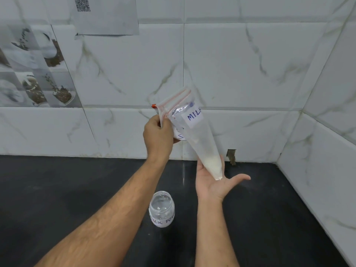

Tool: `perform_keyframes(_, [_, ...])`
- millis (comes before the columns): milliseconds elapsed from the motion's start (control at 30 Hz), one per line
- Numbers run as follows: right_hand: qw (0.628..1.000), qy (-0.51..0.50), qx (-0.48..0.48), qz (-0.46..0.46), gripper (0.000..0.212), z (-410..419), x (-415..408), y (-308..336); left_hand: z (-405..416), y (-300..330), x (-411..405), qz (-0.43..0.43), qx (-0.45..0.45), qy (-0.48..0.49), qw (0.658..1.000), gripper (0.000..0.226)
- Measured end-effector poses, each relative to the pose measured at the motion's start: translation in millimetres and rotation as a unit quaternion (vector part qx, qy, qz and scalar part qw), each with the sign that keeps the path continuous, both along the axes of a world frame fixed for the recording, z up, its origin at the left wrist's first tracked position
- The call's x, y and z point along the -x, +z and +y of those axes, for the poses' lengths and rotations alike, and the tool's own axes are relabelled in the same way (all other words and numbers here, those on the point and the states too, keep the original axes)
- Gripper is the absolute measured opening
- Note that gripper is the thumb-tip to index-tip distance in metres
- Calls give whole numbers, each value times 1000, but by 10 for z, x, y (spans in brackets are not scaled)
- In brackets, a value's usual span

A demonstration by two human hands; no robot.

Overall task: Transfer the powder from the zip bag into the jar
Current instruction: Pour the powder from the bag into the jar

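Left hand (158,135): closed, pinching the zip bag (194,132) by its red-zipper top, above the tabletop's (77,189) rear edge. Right hand (213,182): open, palm up under the bag's lower corner, white powder (212,164) collected there. Jar (161,209): uncapped, upright on the tabletop, below the hands.

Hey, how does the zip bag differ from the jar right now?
The zip bag is held in the air, tilted; the jar stands upright on the black counter. The bag is soft plastic with white powder in its lower corner; the jar is rigid and looks nearly empty. Both are clear with handwritten labels.
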State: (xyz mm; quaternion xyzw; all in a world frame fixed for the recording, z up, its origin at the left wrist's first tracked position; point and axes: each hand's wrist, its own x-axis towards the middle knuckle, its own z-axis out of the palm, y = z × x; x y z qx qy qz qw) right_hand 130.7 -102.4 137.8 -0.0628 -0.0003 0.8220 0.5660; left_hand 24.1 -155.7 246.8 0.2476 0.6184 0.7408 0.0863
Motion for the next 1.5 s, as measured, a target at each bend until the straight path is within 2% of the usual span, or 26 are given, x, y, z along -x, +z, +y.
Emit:
perform_keyframes(167, [995, -13, -10, -102, 102, 166, -102, 37, -248, -39, 138, 58, 20, -72, 996, 21])
perform_keyframes(333, [970, 54, -83, -221, 70, 307, -223, -14, -525, -376, 455, 151, 122, -128, 973, 25])
perform_keyframes(533, [935, 92, -120, -321, 61, 365, -314, -111, -838, -707, 647, 194, 220, -194, 936, 13])
perform_keyframes(633, [919, 101, -121, -362, 49, 397, -362, -184, -926, -891, 741, 197, 278, -217, 915, 36])
perform_keyframes(700, [905, 120, -120, -391, 25, 410, -398, -219, -967, -1012, 756, 190, 318, -224, 902, 39])
perform_keyframes(733, [898, 128, -113, -406, 20, 419, -410, -233, -979, -1061, 748, 185, 331, -228, 897, 38])
perform_keyframes(933, [860, 147, -89, -481, 35, 435, -426, -354, -996, -1430, 696, 156, 400, -225, 875, 43])
perform_keyframes(1067, [847, 137, -91, -506, 35, 445, -422, -364, -938, -1698, 802, 113, 406, -251, 872, 62])
perform_keyframes(1167, [835, 128, -103, -526, 30, 450, -412, -333, -940, -1725, 769, 100, 417, -245, 869, 50])
perform_keyframes(1233, [825, 126, -121, -537, 29, 470, -392, -312, -939, -1736, 727, 99, 426, -232, 869, 33])
perform_keyframes(1333, [802, 113, -150, -568, 55, 531, -351, -317, -921, -1779, 672, 115, 434, -215, 867, 12])
perform_keyframes(1367, [790, 111, -162, -581, 56, 551, -339, -314, -917, -1793, 651, 126, 436, -207, 867, 8])
perform_keyframes(1500, [738, 124, -203, -632, 46, 614, -317, -267, -933, -1829, 631, 161, 449, -167, 863, 17])
